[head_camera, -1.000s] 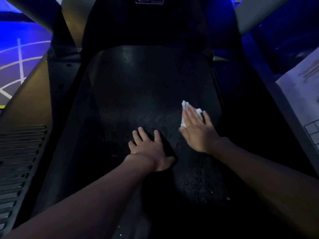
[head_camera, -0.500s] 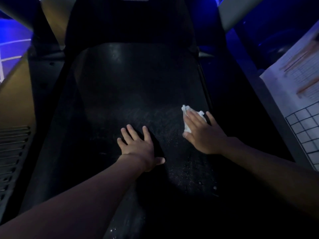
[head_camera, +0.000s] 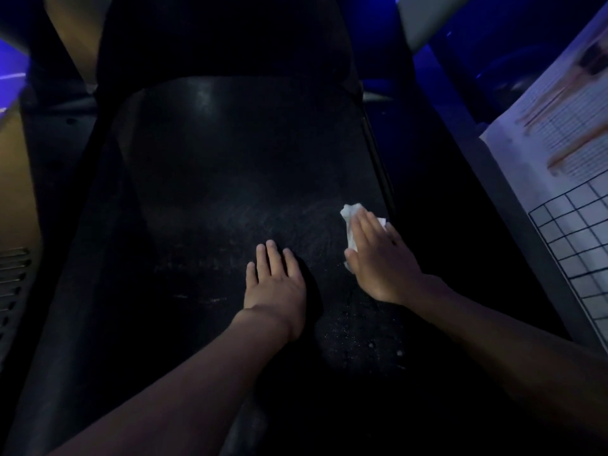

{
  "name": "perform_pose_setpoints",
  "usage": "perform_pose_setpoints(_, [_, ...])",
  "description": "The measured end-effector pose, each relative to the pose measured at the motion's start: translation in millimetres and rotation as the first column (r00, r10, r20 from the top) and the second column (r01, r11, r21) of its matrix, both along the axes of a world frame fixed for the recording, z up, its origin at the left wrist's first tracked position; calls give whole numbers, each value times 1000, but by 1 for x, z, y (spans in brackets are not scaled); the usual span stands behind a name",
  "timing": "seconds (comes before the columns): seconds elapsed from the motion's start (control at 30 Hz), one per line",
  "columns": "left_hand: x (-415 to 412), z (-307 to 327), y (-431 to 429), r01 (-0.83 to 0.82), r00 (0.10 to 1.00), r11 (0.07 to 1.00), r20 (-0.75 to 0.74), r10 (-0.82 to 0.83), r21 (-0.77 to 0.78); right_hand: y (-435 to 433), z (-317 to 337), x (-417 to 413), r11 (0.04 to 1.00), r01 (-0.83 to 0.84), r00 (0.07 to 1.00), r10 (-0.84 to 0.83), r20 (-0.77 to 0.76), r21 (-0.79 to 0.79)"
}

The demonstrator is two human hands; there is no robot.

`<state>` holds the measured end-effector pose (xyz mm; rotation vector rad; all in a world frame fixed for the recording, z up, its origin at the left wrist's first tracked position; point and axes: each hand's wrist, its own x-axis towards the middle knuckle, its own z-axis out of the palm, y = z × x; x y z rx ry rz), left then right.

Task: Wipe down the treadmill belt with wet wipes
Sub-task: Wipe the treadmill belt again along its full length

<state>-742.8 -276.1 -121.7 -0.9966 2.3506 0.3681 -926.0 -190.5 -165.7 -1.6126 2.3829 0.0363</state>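
The black treadmill belt (head_camera: 230, 179) fills the middle of the dim view, with faint wet streaks and droplets near my hands. My right hand (head_camera: 378, 258) lies flat with straight fingers on a crumpled white wet wipe (head_camera: 350, 213), pressing it onto the belt close to its right edge. Only the wipe's far and left parts show past my fingers. My left hand (head_camera: 274, 281) rests flat on the belt's middle, fingers straight, holding nothing.
A dark side rail (head_camera: 378, 153) borders the belt on the right. A white printed sheet with a grid (head_camera: 566, 179) stands at the far right. A tan panel with vent slots (head_camera: 14, 271) lies to the left. The motor cover (head_camera: 223, 37) rises ahead.
My right hand has slid the wipe to the right, toward the belt's right edge. My left hand has stayed flat on the belt. The view has turned slightly right.
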Motion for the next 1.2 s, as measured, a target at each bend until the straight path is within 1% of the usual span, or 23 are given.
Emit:
perform_pose_setpoints(0.07, [1, -1, 2, 5, 1000, 1000, 9, -5, -13, 12, 2, 6, 1000, -19, 1000, 19, -15, 24])
perform_pose_setpoints(0.1, [1, -2, 4, 5, 1000, 1000, 15, -4, -22, 12, 0, 7, 1000, 3, 1000, -3, -24, 15])
perform_pose_setpoints(0.17, [-3, -1, 5, 2, 1000, 1000, 26, -1, -28, 1, -4, 6, 991, 129, 992, -129, -3, -27])
perform_pose_setpoints(0.23, [-4, 0, 3, 0, 1000, 1000, 21, 1, -27, -8, -7, 11, 956, 282, 958, -275, 81, -87])
perform_pose_setpoints(0.27, [-3, 1, 2, 1, 1000, 1000, 16, -1, -24, -5, -8, 19, 951, 295, 954, -286, 93, -98])
perform_pose_setpoints(0.33, [1, 4, 1, 8, 1000, 1000, 2, -8, -29, 19, -10, 38, 970, 208, 978, -206, 28, -125])
perform_pose_setpoints(0.4, [4, 2, 1, -4, 1000, 1000, -5, 4, -30, 44, -11, 45, 991, 101, 993, -106, -46, -87])
perform_pose_setpoints(0.43, [4, 1, 2, -4, 1000, 999, -5, 4, -35, 46, -12, 40, 993, 80, 994, -85, -61, -85])
perform_pose_setpoints(0.47, [3, 1, 2, -3, 1000, 999, -1, 3, -41, 40, -13, 34, 991, 93, 994, -98, -51, -93])
perform_pose_setpoints(0.57, [4, 2, 7, -13, 1000, 998, -29, 11, -57, 18, -7, 27, 962, 270, 962, -267, 55, -41])
perform_pose_setpoints(0.6, [7, 3, 9, -16, 999, 997, -49, 12, -79, 17, -6, 33, 966, 256, 966, -254, 53, -40])
perform_pose_setpoints(0.63, [10, 3, 12, -12, 998, 996, -69, 6, -92, 21, -3, 40, 980, 195, 980, -193, 43, -34])
perform_pose_setpoints(0.7, [17, 1, 18, -14, 996, 998, -85, 9, -64, 39, -1, 53, 1000, -13, 1000, 13, -6, -17])
perform_pose_setpoints(0.73, [20, 0, 20, -24, 996, 999, -85, 21, -29, 44, -2, 52, 997, -83, 996, 83, -41, -4])
perform_pose_setpoints(0.77, [20, 0, 22, -32, 996, 999, -88, 32, 2, 43, -3, 45, 994, -110, 993, 109, -54, -4])
perform_pose_setpoints(0.8, [20, 0, 22, -32, 995, 999, -92, 34, 22, 36, -4, 37, 997, -75, 996, 75, -47, -5])
perform_pose_setpoints(0.87, [19, 1, 18, -28, 994, 998, -103, 34, 61, 20, -3, 29, 997, 82, 997, -82, -2, -16])
perform_pose_setpoints(0.9, [21, 2, 14, -36, 992, 995, -118, 46, 88, 16, -4, 33, 994, 109, 994, -109, -1, -17])
perform_pose_setpoints(0.93, [25, 3, 8, -40, 988, 993, -142, 56, 111, 16, -4, 41, 997, 79, 997, -80, -17, -18])
perform_pose_setpoints(1.0, [33, 2, 0, -51, 979, 991, -192, 74, 123, 29, -1, 59, 995, -96, 995, 96, -32, -10])
perform_pose_setpoints(1.07, [37, 1, 1, -84, 977, 993, -191, 98, 79, 40, 0, 60, 976, -216, 976, 217, -24, 21])
perform_pose_setpoints(1.1, [37, 0, 3, -121, 979, 992, -160, 127, 45, 37, -2, 53, 977, -213, 977, 213, -22, 7])
perform_pose_setpoints(1.2, [34, 2, 10, -252, 966, 968, -64, 252, 17, 15, -6, 34, 1000, 1, 999, -2, -40, -30])
